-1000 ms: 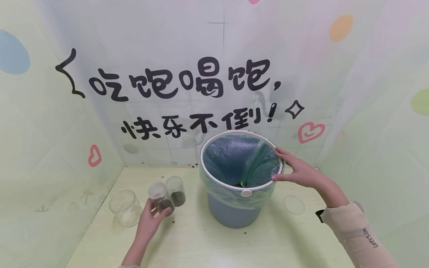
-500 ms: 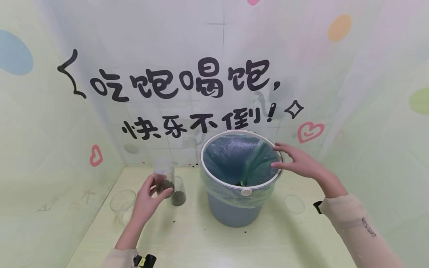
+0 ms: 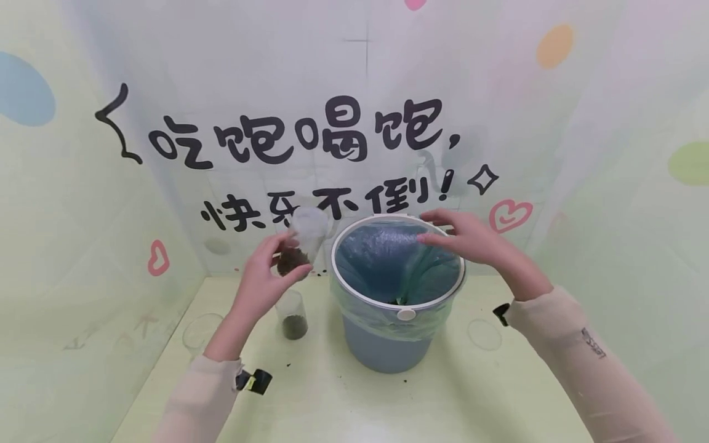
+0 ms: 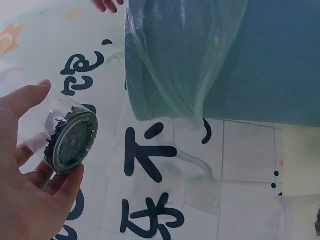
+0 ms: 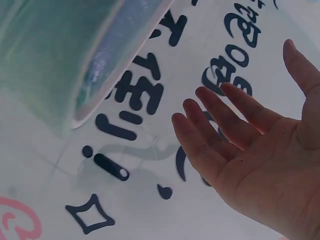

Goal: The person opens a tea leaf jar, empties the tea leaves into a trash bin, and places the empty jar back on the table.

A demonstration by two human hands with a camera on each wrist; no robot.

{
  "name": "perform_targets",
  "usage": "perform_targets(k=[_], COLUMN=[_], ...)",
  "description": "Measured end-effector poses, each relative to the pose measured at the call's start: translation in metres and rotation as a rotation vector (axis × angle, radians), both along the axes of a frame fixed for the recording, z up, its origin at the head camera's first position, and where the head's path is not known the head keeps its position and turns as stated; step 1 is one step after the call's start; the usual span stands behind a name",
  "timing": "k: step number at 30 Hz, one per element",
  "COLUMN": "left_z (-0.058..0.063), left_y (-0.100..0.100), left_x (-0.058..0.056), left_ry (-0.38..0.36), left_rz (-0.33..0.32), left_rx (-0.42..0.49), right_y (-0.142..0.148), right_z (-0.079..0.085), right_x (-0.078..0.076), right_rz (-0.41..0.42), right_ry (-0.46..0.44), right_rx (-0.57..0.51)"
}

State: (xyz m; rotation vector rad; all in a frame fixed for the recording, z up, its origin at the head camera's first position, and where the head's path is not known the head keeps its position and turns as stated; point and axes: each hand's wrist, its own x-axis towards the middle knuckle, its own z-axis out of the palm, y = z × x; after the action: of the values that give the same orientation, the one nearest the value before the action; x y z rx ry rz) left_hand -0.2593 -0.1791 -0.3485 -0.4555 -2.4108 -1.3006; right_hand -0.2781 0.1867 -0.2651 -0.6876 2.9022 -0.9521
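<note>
My left hand grips a clear plastic jar with dark crumbly stuff inside. It holds the jar raised just left of the bin, leaning slightly right. In the left wrist view, the jar's base faces the camera between thumb and fingers. A blue-grey bin lined with a translucent green bag stands on the table. Over its right rear rim hovers my right hand. The right wrist view shows its spread fingers holding nothing.
A second clear jar with dark contents stands below my left hand. Partly behind the left forearm is another clear container. A clear round disc or ring lies right of the bin. Dark specks dot the table.
My left hand has lifted the jar off the table and carried it up and right toward the bin. My right hand has let go of the rim and moved up and left.
</note>
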Motion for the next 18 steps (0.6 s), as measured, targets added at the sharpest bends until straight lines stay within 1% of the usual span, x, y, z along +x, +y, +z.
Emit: perform_targets(k=[4, 8, 13, 18], left_z=[0.017, 0.027, 0.03, 0.03], left_y=[0.021, 0.041, 0.059, 0.067], left_x=[-0.003, -0.004, -0.003, 0.001], left_ry=[0.069, 0.123, 0.154, 0.194], left_rz=[-0.001, 0.012, 0.029, 0.057], left_rx=[-0.08, -0.156, -0.237, -0.294], right_y=[-0.026, -0.05, -0.071, -0.08], right_z=[0.02, 0.033, 0.04, 0.042], right_x=[0.002, 0.003, 0.004, 0.006], right_rz=[0.017, 0.025, -0.011, -0.052], right_ry=[0.007, 0.041, 0.04, 0.051], right_rx=[0.019, 0.007, -0.016, 0.005])
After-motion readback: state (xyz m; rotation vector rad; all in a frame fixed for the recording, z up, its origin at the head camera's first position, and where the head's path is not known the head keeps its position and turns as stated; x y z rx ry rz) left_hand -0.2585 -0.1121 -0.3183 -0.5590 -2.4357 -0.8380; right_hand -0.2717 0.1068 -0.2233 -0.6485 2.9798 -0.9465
